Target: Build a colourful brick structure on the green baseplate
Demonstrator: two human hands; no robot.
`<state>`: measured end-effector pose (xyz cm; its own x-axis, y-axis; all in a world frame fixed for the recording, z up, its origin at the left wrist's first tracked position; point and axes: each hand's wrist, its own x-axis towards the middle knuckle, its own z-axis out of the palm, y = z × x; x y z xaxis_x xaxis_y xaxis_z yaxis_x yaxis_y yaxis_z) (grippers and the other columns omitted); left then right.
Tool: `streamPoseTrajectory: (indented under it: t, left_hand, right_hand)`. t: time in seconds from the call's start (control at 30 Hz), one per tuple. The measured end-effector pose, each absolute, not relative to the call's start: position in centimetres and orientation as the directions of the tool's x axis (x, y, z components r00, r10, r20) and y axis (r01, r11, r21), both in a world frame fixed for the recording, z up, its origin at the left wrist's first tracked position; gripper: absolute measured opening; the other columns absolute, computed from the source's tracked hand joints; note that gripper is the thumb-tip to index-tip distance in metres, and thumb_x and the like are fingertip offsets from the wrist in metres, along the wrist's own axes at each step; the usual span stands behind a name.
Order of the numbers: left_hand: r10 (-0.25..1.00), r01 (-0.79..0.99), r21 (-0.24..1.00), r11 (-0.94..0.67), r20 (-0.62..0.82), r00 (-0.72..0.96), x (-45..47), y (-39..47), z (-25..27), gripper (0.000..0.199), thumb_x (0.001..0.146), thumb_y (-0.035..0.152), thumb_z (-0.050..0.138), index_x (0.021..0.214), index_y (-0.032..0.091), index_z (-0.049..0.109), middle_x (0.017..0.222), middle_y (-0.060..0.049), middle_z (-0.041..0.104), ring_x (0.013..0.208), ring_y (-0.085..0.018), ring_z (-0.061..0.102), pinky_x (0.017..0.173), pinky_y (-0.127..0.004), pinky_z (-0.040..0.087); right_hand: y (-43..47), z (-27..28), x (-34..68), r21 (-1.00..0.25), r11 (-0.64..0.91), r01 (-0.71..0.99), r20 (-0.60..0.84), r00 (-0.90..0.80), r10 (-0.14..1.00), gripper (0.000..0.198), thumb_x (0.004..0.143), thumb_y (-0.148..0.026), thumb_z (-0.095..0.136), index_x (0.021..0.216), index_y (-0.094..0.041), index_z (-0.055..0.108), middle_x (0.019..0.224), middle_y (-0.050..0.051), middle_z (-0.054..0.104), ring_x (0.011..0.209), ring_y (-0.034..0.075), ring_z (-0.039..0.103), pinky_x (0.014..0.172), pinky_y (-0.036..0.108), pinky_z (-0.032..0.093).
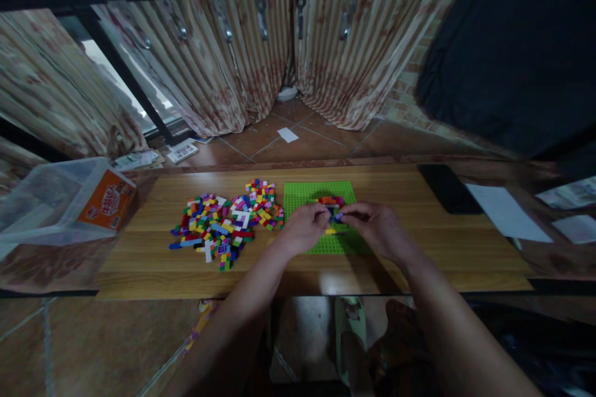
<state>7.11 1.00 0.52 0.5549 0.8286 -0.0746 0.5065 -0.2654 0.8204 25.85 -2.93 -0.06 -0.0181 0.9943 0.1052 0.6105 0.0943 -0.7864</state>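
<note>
A green studded baseplate [295, 195] lies on the wooden table, partly covered by my hands. On it stands a small build of toy bricks [331, 200], with red and orange ones at the back and yellow ones [330, 231] in front. Over the build, my right hand [379, 226] pinches a small purple brick [339, 217] between thumb and fingertips. My left hand [305, 226] is closed at the build's left side, its fingertips close to those of my right hand. Whatever its fingers grip is hidden.
Left of the baseplate spreads a pile of loose coloured bricks [212, 226]. A clear plastic box [56, 198] with an orange label stands beyond the table's left end. On the table's right are a black tablet-like slab [449, 188] and white paper [507, 211]. Curtains [251, 62] hang behind.
</note>
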Motion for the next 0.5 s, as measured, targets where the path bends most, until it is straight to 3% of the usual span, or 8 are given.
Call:
streamPoseTrajectory:
  t: [0.2,0.5]
  left_hand:
    - [0.857,0.630,0.720,-0.289,-0.099,0.506,7.7,0.5,0.9,0.029,0.090,0.019,0.043,0.088,0.017,0.072,0.079,-0.002,0.070,0.073,-0.013,0.060,0.070,-0.023,0.045]
    - [0.869,0.710,0.602,-0.364,-0.054,0.492,8.5,0.0,0.7,0.028,0.089,0.020,0.045,0.083,0.019,0.073,0.078,-0.002,0.070,0.072,-0.015,0.061,0.068,-0.025,0.043]
  right_hand:
    - [-2.5,-1.4,27.2,-0.818,-0.009,0.576,-0.004,0.009,1.000,0.019,0.075,-0.038,0.069,0.083,-0.022,0.077,0.085,0.003,0.073,0.077,0.020,0.064,0.072,0.032,0.046]
    - [-2.4,-1.7,26.4,-0.782,-0.026,0.622,-0.013,0.026,1.000,0.014,0.073,-0.031,0.068,0.081,-0.024,0.076,0.086,0.002,0.073,0.080,0.019,0.064,0.076,0.033,0.047]
